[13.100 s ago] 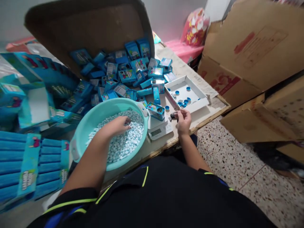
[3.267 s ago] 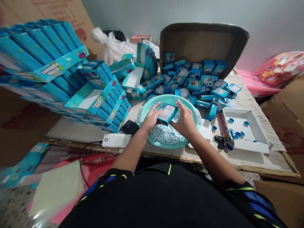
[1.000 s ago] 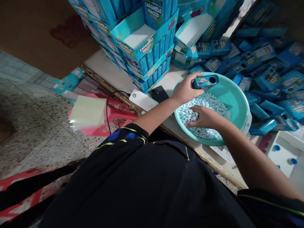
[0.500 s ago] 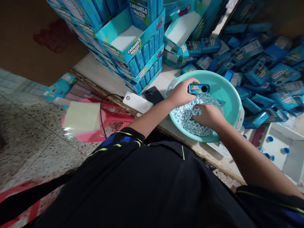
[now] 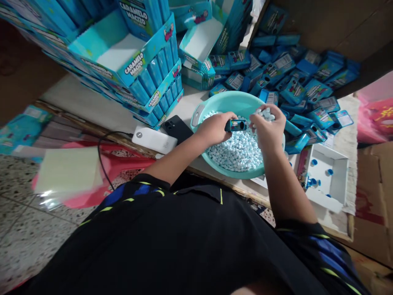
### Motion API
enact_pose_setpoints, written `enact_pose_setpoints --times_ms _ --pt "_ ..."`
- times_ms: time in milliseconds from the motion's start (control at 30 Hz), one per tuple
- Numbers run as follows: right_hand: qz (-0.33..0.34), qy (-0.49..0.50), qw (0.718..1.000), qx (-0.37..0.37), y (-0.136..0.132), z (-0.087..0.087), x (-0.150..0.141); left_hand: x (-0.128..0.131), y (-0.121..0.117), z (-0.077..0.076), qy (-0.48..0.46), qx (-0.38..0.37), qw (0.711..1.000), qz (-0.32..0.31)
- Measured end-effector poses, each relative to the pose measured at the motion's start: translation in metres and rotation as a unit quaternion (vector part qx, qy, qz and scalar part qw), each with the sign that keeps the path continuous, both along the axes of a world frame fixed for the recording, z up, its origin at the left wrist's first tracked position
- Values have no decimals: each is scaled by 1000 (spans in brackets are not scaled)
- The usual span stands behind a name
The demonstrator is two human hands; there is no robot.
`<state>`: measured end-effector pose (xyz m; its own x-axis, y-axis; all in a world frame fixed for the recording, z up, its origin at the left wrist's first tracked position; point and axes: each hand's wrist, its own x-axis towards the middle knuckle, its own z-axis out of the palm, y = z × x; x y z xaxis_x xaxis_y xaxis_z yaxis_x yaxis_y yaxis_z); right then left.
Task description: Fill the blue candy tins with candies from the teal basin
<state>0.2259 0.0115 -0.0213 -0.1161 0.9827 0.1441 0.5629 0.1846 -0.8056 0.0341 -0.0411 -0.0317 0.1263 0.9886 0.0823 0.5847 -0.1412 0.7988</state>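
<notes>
A teal basin [image 5: 225, 102] on the table holds a heap of small pale-blue candies [image 5: 238, 149]. My left hand [image 5: 215, 128] is closed round a small blue candy box [image 5: 236, 125], held over the basin with its round hole facing right. My right hand [image 5: 267, 128] is cupped shut on a handful of candies, raised just right of the box's opening. Both hands hover above the candy heap.
Stacked blue "Caramelo Macizo" display cartons [image 5: 135, 65] stand at the left. A pile of small blue boxes [image 5: 294, 78] fills an open cardboard box behind the basin. A black phone [image 5: 178, 128] and a white power bank [image 5: 154, 139] lie left of the basin. A white tray [image 5: 331, 180] with blue caps sits right.
My right hand has lifted out of the candy heap with a handful and come up beside the box. My left hand has lowered the box slightly. The camera has swung right.
</notes>
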Motion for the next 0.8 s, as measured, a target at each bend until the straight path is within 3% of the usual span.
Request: enact_pose_setpoints --times_ms 300,633,800 --pt "71 -30 996 36 17 -14 -14 -2 2 -3 -30 1 998 -47" --pt "42 8 999 18 9 -14 -8 -3 2 -4 -45 8 996 -78" --pt "-12 120 993 -6 3 -9 -5 -1 -1 -1 -5 17 996 -90"
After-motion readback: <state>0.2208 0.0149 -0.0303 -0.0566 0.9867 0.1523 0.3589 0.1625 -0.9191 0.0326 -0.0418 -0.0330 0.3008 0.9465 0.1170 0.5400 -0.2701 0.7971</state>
